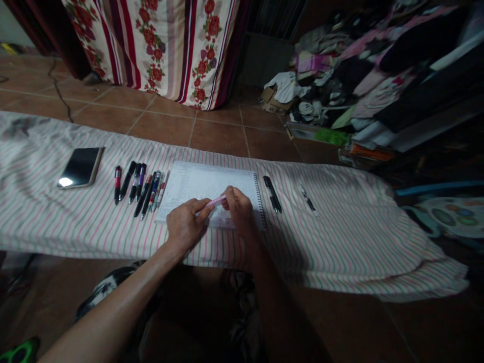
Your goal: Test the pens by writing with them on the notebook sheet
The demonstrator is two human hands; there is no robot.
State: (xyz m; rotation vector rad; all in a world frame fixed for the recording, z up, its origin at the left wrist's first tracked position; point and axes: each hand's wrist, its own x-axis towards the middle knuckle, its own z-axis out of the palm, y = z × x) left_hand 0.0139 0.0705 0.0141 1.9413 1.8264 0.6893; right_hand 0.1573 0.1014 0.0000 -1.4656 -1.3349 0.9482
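Observation:
Both my hands hold a pink pen [217,200] over a spiral notebook [206,184] that lies open on a striped cloth [340,227]. My left hand [186,223] pinches the pen's left end with closed fingers. My right hand [239,212] grips its right end, fingers curled. Several pens [140,189] lie in a row just left of the notebook. A black pen [272,193] rests by the notebook's spiral edge, and another thin pen [309,202] lies further right.
A phone [80,167] lies face up at the cloth's left. Beyond the cloth are brown floor tiles, a floral curtain [166,45] and a heap of clothes [363,75] at the right. My legs are under the near edge.

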